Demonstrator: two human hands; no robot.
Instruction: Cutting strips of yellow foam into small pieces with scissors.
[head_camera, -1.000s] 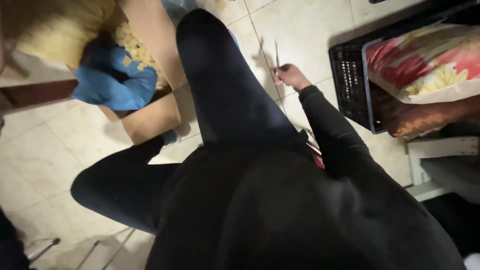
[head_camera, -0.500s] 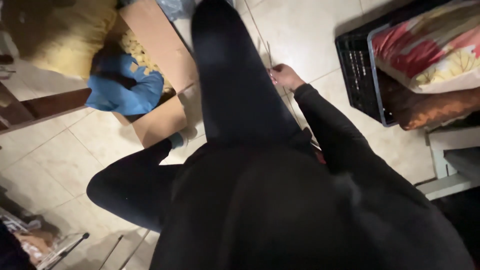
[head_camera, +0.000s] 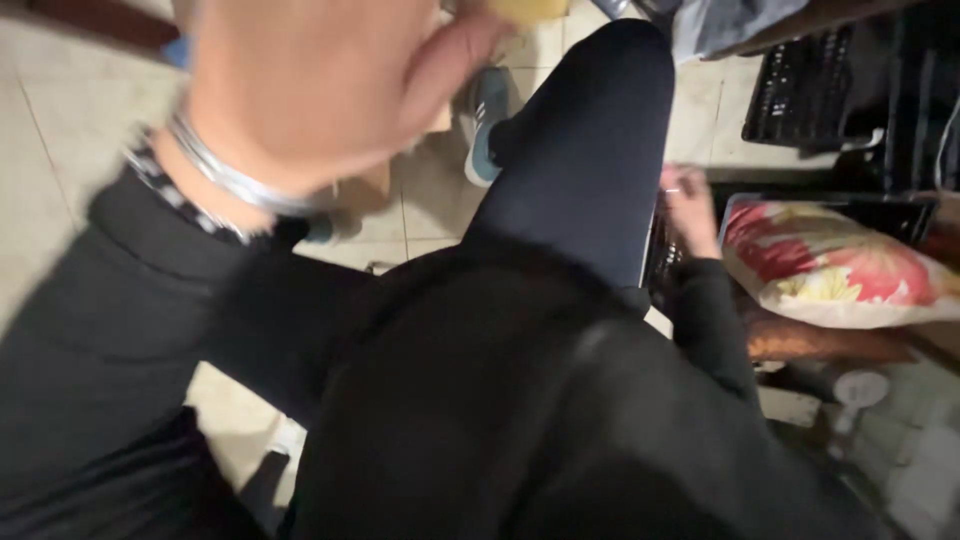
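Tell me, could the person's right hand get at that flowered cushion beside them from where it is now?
Probably yes. The right hand hangs low beside the raised knee, at the edge of the black crate, and the flowered cushion lies just beyond it. Nothing visible stands between them, though blur hides whether the fingers hold anything.

I'm seeing my left hand (head_camera: 310, 85) blurring at eleven o'clock, my right hand (head_camera: 688, 205) touching the black crate (head_camera: 800, 190) at three.

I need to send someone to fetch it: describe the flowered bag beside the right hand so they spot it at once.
Look at the black crate on the tiled floor right of the raised knee. Just past the right hand lies the flowered bag, plump like a pillow. It alone is bright: cream with red and yellow blooms.
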